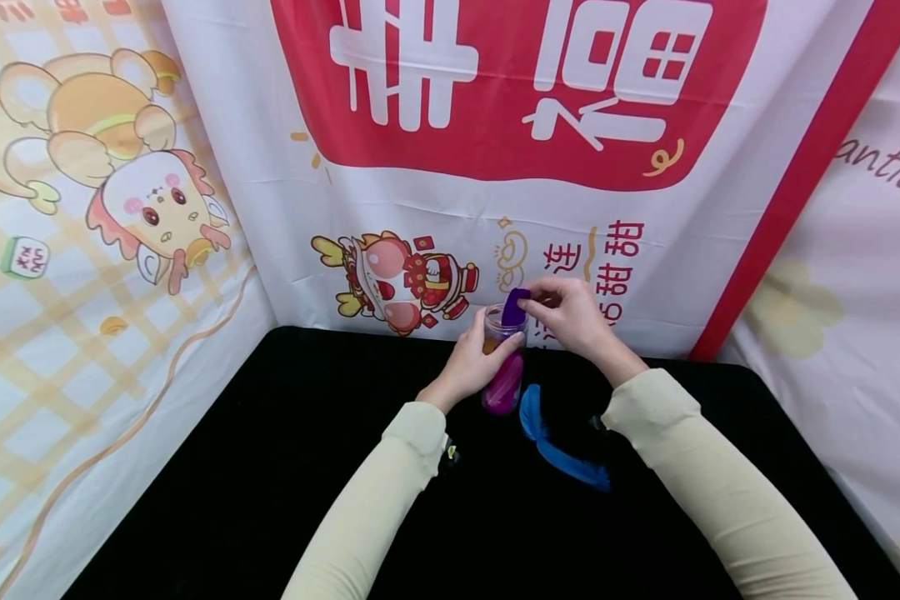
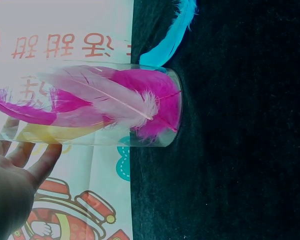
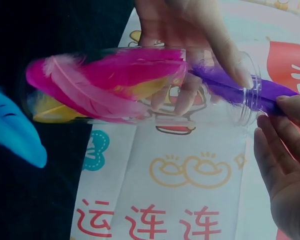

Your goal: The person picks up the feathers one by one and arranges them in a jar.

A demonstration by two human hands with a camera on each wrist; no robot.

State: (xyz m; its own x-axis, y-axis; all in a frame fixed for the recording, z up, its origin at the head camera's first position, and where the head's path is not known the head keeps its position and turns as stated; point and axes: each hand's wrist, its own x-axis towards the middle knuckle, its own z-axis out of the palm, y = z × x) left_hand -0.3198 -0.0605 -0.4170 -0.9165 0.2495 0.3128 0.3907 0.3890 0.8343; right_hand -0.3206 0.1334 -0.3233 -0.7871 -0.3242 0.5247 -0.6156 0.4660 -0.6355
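Observation:
A clear jar (image 1: 504, 367) stands upright on the black table, holding pink, magenta and yellow feathers (image 3: 105, 85). My left hand (image 1: 474, 360) grips it around its upper part, thumb on the near side. At the mouth, my right hand (image 1: 570, 312) pinches a purple feather (image 3: 230, 87) between thumb and fingers. Most of that feather lies inside the jar's neck, as the right wrist view shows. In the left wrist view, a pale pink feather (image 2: 100, 95) leans against the jar wall, and part of my left hand shows at the lower left.
Blue feathers (image 1: 566, 458) lie on the black tabletop (image 1: 307, 500) to the right of the jar, below my right forearm. Right behind the jar hangs a white printed cloth (image 1: 435, 208). Another patterned cloth (image 1: 82, 333) hangs along the left side.

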